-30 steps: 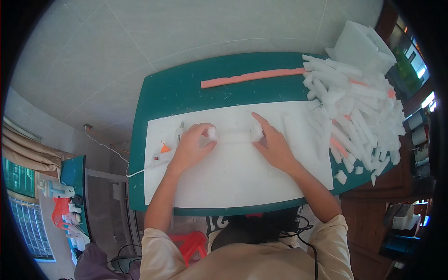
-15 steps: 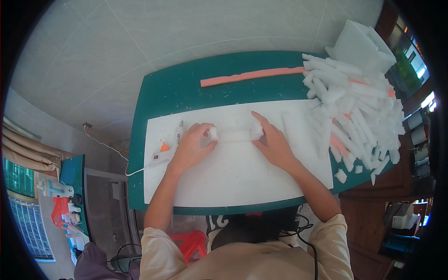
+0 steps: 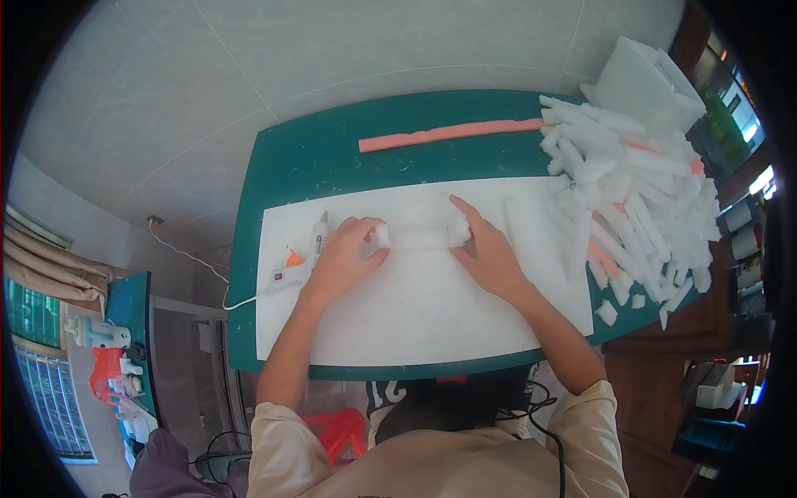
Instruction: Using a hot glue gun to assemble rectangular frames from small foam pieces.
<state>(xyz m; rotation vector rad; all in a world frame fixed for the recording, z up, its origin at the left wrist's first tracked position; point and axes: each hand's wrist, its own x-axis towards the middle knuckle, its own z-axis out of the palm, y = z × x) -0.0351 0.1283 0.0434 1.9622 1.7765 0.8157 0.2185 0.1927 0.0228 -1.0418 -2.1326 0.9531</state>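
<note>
My left hand and my right hand face each other over a white board. Between them is a white foam strip, whose pale middle hardly stands out from the board. The fingers and thumb of my left hand close around its left end. At the right end, my right hand pinches it between thumb and fingers, the index finger pointing up and away. Beside my left hand, a white glue gun with an orange part lies on the board.
The board rests on a green table. A long pink foam strip lies along the back. On the right is a heap of white foam sticks, with a white foam block behind it. A white cord crosses the table's left edge.
</note>
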